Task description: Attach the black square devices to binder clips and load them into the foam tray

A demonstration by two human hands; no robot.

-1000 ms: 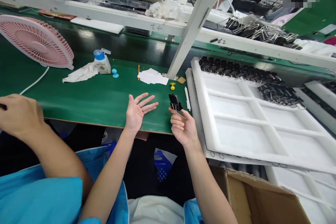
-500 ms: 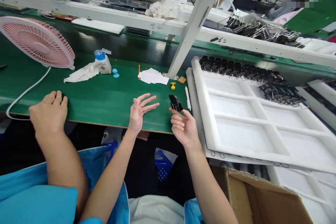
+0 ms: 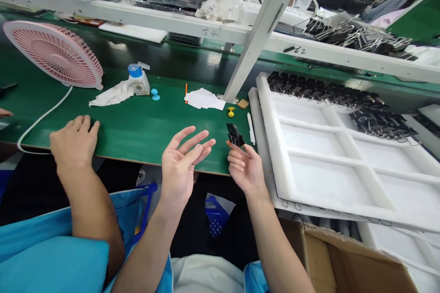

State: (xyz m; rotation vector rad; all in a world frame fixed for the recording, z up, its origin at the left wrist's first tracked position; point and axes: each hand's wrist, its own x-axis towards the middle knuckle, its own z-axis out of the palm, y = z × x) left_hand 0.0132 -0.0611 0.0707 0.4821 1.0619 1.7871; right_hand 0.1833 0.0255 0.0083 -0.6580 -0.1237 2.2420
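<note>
My right hand point(image 3: 245, 167) pinches a black binder clip point(image 3: 235, 135) by its wire handles, holding it up near the front edge of the green table point(image 3: 130, 135). To its left, my left hand point(image 3: 184, 160) is raised palm up with fingers spread and nothing in it. A small yellow knob point(image 3: 230, 111) and a white stick point(image 3: 251, 128) lie on the table just beyond the clip. Many more black clips point(image 3: 323, 91) line the far edge of a white foam tray point(image 3: 337, 160) at the right.
A co-worker's hand point(image 3: 74, 139) rests on the table at left, near a pink fan point(image 3: 57, 55). White paper point(image 3: 204, 99), a blue-capped bottle point(image 3: 139, 82) and a slanted post point(image 3: 252, 36) stand or lie beyond. A cardboard box point(image 3: 354, 261) is at lower right.
My left hand has come up closer to the camera, its thumb now across the palm toward the fingers. The clip stays in my right hand. The view has shifted slightly.
</note>
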